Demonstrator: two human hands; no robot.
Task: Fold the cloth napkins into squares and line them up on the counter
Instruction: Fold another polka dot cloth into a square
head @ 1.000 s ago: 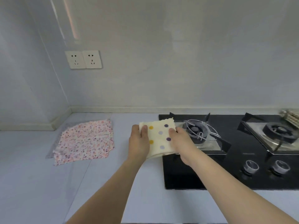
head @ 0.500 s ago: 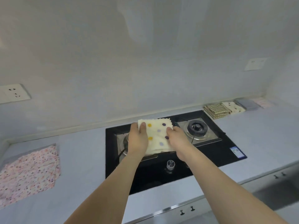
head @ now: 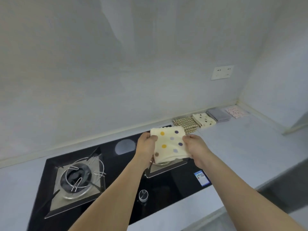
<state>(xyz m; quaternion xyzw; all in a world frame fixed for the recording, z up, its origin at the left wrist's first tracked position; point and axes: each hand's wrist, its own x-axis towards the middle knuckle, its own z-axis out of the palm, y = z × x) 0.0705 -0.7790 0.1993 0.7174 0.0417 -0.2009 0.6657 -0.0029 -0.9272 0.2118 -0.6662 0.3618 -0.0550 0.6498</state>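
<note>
Both hands, left hand and right hand, pinched the folded dotted napkin by opposite edges above the stove, likely keeping folds flat; 4 folded napkins lined the counter.

- Pale grey stone-look counter, running along wall into right corner.
- Black glass two-burner hob set into it.
- Against back wall, in a row, touching or nearly: checked olive folded napkin, cream dotted folded napkin, grey folded napkin, pink floral folded napkin.
</note>
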